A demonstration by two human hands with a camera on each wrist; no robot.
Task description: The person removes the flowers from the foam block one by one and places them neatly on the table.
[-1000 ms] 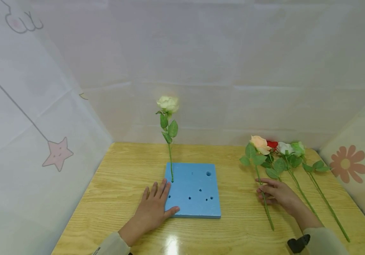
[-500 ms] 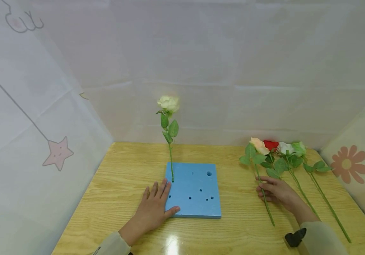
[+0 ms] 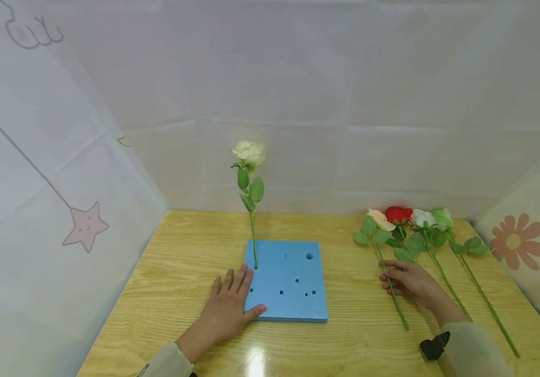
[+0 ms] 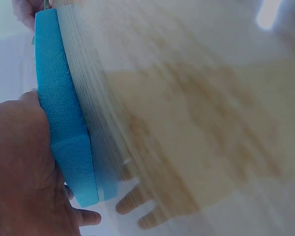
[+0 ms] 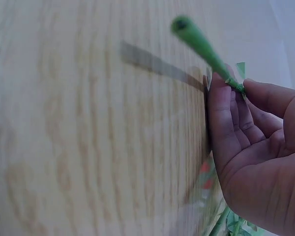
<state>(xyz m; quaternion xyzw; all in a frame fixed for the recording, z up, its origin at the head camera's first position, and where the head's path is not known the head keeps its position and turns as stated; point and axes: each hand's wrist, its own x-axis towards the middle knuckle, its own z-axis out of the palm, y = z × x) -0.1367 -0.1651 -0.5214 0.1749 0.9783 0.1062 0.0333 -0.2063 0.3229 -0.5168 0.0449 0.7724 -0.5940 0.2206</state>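
Observation:
My left hand (image 3: pixel 227 306) lies flat with spread fingers on the left edge of a blue foam board (image 3: pixel 293 309), the thumb on its front left part. From a hole at the board's upper left, a cream artificial rose (image 3: pixel 249 153) stands upright. At the right, my right hand (image 3: pixel 411 283) pinches the green stem of a peach artificial rose (image 3: pixel 380 220) between thumb and fingers. In the right wrist view the cut end of that stem (image 5: pixel 199 44) sticks out past the fingers, apart from the table.
Right of the peach rose lie a red rose (image 3: pixel 398 214), a white rose (image 3: pixel 422 218) and a green-tinted rose (image 3: pixel 442 219), stems toward the front. Several holes show in the board. A pale cloth backdrop (image 3: pixel 270 94) closes off the table (image 3: pixel 185 241) at back and sides.
The peach rose's head has dropped and shifted slightly left, showing more of the red rose. My right hand has barely moved; the left hand, board and cream rose are unchanged.

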